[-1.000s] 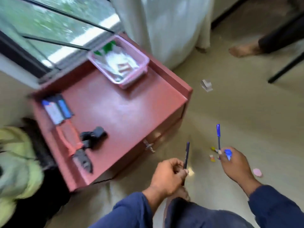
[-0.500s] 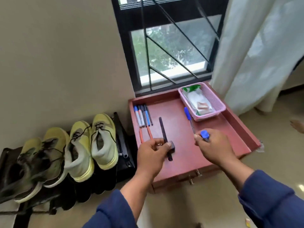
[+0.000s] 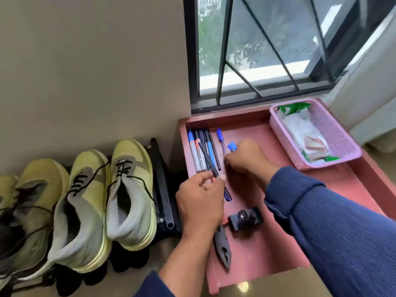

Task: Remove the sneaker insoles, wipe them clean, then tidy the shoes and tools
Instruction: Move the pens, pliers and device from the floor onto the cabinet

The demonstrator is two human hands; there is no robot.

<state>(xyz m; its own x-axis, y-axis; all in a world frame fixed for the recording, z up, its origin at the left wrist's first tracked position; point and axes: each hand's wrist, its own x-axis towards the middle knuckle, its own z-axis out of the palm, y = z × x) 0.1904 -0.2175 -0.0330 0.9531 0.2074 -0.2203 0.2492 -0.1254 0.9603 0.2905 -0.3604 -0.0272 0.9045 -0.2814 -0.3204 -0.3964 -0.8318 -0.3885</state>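
no readable text, window sticker blurred, marker labels illegible

Wall: plain beige, unmarked.
Window: dark frame, diagonal bars, daylight and foliage beyond.
Curtain: white, at right.
Table: red, raised rim, below window.
Floor: glossy beige.

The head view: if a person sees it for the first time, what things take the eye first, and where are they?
Two hands meet over a red table under the window: the left hand pinches a dark pen above a row of pens, the right hand holds a blue pen. Yellow-green sneakers line a black rack at the left, and a pink basket sits at the table's far right corner.
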